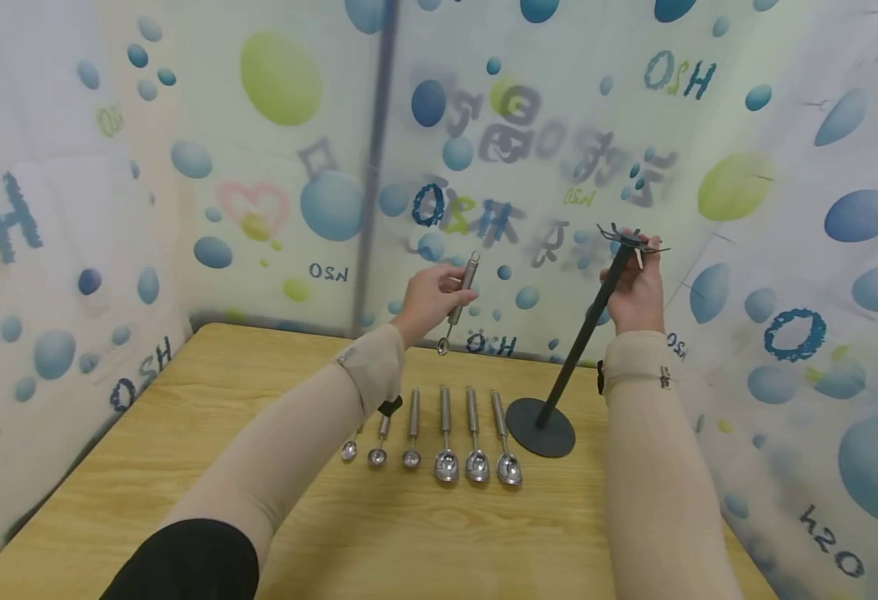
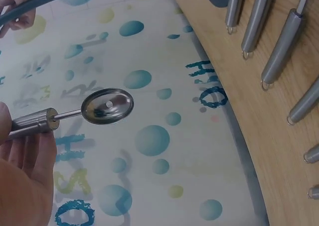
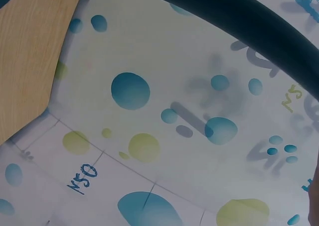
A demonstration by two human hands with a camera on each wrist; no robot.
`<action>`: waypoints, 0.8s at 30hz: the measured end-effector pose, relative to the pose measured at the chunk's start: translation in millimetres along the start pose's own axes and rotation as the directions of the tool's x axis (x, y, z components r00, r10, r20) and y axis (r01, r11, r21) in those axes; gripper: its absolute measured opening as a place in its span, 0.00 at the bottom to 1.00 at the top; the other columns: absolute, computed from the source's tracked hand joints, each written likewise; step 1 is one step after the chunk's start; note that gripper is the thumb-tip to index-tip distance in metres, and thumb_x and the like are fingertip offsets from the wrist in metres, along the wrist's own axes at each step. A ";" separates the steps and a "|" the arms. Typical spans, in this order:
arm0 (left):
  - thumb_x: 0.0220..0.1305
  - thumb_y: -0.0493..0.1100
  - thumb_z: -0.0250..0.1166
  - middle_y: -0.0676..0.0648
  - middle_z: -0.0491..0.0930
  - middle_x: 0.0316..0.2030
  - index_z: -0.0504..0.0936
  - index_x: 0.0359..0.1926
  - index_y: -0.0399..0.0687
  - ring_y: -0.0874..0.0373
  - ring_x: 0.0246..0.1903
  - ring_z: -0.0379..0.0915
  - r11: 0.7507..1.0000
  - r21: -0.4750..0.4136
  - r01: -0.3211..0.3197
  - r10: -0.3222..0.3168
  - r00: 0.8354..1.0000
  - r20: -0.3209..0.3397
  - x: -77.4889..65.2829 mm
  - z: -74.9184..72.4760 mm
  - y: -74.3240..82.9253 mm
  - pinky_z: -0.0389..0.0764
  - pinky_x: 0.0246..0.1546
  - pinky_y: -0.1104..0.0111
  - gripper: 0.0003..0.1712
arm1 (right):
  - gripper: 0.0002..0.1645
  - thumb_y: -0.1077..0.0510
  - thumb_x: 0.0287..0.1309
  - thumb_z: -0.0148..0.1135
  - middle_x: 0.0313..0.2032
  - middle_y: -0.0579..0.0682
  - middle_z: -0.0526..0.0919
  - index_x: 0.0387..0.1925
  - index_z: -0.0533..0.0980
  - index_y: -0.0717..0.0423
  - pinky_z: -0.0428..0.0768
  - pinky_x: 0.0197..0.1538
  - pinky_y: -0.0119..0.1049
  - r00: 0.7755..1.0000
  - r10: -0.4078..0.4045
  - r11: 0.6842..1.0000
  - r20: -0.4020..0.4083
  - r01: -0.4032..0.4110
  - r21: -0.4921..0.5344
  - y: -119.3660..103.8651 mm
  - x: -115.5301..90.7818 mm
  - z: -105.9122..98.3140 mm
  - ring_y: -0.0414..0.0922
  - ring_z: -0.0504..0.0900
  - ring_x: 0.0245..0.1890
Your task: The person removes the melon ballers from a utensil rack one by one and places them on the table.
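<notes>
Between thumb and fingers my left hand (image 1: 433,300) pinches the ribbed handle of a small metal melon baller (image 1: 465,287), raised above the table's far edge. Its bowl hangs downward in the head view; the left wrist view shows an oval bowl (image 2: 107,106) with a small hole in the middle. My right hand (image 1: 637,302) grips the top of a black hook stand (image 1: 589,337), at its ring of thin prongs; the prongs partly hide the fingers. The stand's round base (image 1: 523,427) is on the table. In the right wrist view, the dark pole (image 3: 239,17) crosses the upper right.
Several metal scoops (image 1: 446,417) lie in a row on the wooden table (image 1: 378,542), handles pointing away and bowls toward me. Larger bowls are at the row's right, smaller ones at its left, partly behind my left sleeve. Patterned curtains (image 1: 281,217) enclose the table's back and sides.
</notes>
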State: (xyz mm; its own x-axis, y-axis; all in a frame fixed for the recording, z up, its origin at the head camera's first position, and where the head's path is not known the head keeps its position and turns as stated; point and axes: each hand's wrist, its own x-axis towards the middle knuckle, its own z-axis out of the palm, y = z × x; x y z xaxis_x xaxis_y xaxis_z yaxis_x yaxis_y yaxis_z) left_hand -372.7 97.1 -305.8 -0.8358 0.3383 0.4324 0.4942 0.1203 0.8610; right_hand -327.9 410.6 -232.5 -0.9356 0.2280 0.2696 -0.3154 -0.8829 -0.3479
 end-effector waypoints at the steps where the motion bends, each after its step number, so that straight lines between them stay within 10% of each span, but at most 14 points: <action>1: 0.66 0.46 0.71 0.46 0.87 0.46 0.83 0.57 0.48 0.55 0.45 0.83 1.000 0.005 0.007 -0.007 1.000 -0.002 -1.4 -2.0 -1.5 0.84 0.40 0.59 0.20 | 0.16 0.47 0.67 0.63 0.38 0.52 0.89 0.33 0.80 0.55 0.58 0.25 0.39 1.000 0.001 1.000 0.001 -0.001 0.005 -0.6 0.3 -0.5 0.46 0.72 0.20; 24: 0.66 0.46 0.71 0.45 0.87 0.44 0.82 0.58 0.44 0.53 0.42 0.84 0.992 -0.027 0.121 -0.122 0.992 -0.036 -26.6 -50.3 -34.8 0.84 0.38 0.60 0.21 | 0.16 0.48 0.67 0.64 0.37 0.53 0.89 0.31 0.80 0.57 0.59 0.25 0.41 0.999 0.048 0.998 -0.012 -0.048 0.047 -4.1 -0.3 0.1 0.49 0.78 0.23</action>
State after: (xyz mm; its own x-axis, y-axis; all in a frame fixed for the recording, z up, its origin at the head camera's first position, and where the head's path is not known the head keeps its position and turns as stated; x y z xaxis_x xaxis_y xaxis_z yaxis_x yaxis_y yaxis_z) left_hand -379.7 37.0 -333.9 -0.8979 0.2877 0.3330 0.3823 0.1351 0.9141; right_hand -326.3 414.2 -231.1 -0.9516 0.1901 0.2415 -0.2626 -0.9112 -0.3175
